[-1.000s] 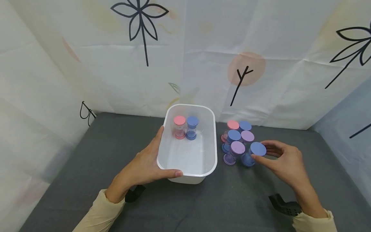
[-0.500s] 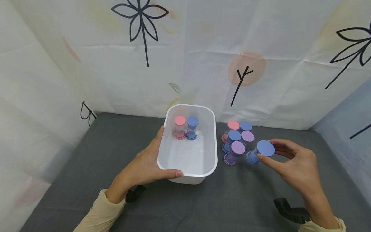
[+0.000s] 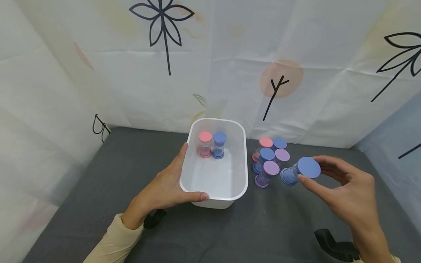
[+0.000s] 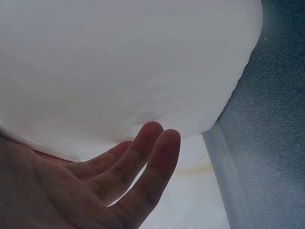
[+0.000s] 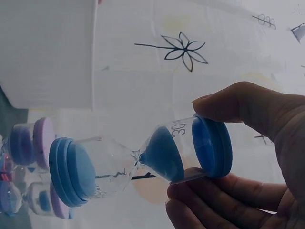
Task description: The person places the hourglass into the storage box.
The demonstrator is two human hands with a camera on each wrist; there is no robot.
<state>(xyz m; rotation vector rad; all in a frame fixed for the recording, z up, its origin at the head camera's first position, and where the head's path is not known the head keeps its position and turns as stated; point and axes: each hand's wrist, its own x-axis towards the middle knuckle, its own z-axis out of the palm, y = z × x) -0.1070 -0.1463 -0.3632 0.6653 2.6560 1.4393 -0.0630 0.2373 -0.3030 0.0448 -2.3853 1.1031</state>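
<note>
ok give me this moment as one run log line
left hand: touches tub; right hand: pinches blue hourglass by cap; in tub: pink hourglass, second blue hourglass; right of tub: five more hourglasses

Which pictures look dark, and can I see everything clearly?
Head view: bright, mostly clear, soft shadow on the table below the right hand; left wrist view: dim, the left hand dark against the tub, whose pale side looks washed out; right wrist view: dim too, but the hourglass sharp enough to read "30".
</note>
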